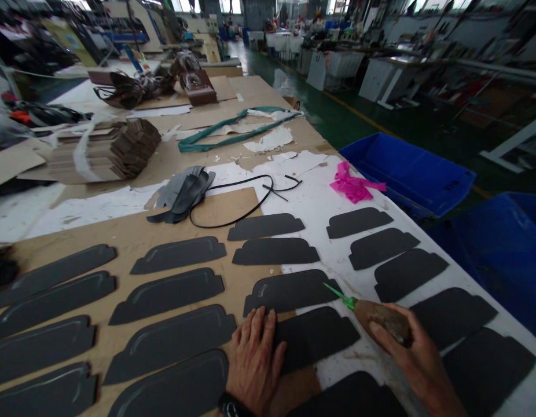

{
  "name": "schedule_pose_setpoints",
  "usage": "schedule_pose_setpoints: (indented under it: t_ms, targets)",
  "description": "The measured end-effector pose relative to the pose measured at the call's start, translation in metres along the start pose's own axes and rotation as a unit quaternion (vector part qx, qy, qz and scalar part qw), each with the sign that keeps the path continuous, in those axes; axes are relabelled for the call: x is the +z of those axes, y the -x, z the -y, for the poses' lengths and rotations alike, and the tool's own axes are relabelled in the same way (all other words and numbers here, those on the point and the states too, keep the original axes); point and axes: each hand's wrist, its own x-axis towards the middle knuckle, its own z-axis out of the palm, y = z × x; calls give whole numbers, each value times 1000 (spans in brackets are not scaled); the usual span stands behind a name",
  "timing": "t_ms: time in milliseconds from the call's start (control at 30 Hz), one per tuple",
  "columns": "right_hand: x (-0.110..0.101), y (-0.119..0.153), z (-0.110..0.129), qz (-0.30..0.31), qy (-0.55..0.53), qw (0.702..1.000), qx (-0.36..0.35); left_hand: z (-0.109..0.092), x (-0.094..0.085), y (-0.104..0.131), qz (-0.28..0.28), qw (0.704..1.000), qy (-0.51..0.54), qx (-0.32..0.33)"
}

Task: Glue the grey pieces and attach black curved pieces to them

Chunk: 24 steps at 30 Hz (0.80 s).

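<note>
My right hand [419,353] is wrapped around a brownish squeeze bottle [372,318] with a green nozzle, probably a glue bottle. The nozzle tip points left, over or just above the right end of a dark grey cut panel [289,289]. A shiny line curves along that panel's left upper edge. My left hand [254,356] lies flat with fingers stretched, its fingertips at the same panel's lower edge. Beside its thumb is another dark panel [315,336], with no shiny line visible. Panels further left, such as one panel [172,341], carry shiny curved lines.
Several dark panels lie in rows across the table. Beyond them are grey scraps [185,194] with a black cord [233,223], a pink cloth [355,184], a bundled brown stack [107,150] and a green strap [211,139]. Blue bins [407,174] stand along the right edge.
</note>
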Motion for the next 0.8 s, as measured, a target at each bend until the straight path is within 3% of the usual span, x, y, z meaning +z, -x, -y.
schedule_pose_setpoints:
  t_ms: [133,267,367,467,600,700,800]
  targets:
    - [-8,1,-5,30,-87,995,45,1,-5,-4,32,999,36,-6]
    - [-14,0,-6,85,-293,939,156,3,-15,-9,46,995,82,-19]
    - [-7,-5,6,84,-348,915,185,6,-25,-15,44,990,127,-27]
    - [14,-11,35,89,-323,933,133,12,-29,-31,27,990,132,-37]
    - [56,-21,76,129,-276,952,18,27,-20,-62,-23,994,87,-63]
    - [86,-32,93,161,-222,960,-51,37,-11,-77,-5,995,75,-70]
    - [107,-40,99,172,-142,967,-120,38,-7,-76,17,994,73,-78]
